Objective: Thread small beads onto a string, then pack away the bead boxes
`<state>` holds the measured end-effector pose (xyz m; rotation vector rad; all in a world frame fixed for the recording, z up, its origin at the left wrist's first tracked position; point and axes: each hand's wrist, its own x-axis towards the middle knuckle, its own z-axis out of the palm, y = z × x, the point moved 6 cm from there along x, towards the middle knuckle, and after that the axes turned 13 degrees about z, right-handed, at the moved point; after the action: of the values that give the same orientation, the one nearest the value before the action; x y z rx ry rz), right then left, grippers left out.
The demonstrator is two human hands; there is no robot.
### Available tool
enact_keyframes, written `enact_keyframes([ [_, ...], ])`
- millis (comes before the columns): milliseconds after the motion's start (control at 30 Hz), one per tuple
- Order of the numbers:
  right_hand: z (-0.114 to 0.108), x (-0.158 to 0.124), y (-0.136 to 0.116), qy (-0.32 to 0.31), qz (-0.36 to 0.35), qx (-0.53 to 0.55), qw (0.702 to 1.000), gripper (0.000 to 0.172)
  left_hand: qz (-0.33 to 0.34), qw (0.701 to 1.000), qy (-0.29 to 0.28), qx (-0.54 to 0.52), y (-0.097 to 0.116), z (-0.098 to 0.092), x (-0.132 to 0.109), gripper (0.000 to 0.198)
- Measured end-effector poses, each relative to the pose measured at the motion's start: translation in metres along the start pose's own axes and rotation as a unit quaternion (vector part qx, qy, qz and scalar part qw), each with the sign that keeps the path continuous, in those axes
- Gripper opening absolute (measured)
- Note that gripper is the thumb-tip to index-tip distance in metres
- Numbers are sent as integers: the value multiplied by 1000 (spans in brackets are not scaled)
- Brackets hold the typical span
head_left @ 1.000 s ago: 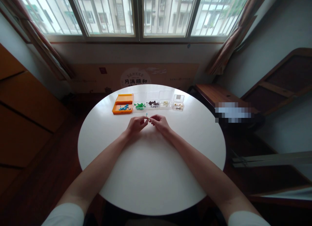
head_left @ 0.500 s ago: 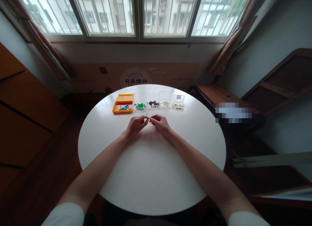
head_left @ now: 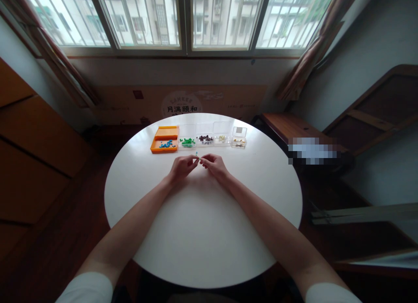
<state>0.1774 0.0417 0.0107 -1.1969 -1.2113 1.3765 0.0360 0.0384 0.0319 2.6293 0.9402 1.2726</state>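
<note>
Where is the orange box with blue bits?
In the head view, the orange box sits on the far side of the white table, just left of the green pieces, beyond the left hand.

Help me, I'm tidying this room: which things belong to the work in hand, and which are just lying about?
In the work: left hand, right hand, tiny teal piece at their fingertips, orange box, blue pieces, clear boxes, green pieces, dark pieces, pale pieces.

Apparently apart: printed board, wooden bench, blurred thing on the bench.
</note>
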Motion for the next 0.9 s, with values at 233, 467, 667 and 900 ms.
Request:
enact_keyframes([
  [233,0,-1,-2,-2,-4,6,1000,29,3,1000,-6,3,0,1,0,24],
  [467,1,-2,-2,-7,-9,8,1000,27,7,1000,-6,3,-1,2,-1,24],
  [667,1,-1,-2,-3,-10,3,1000,28,5,1000,-9,6,0,1,0,25],
  [900,0,-2,-4,-1,-12,-7,1000,29,5,1000,-7,3,0,1,-1,24],
])
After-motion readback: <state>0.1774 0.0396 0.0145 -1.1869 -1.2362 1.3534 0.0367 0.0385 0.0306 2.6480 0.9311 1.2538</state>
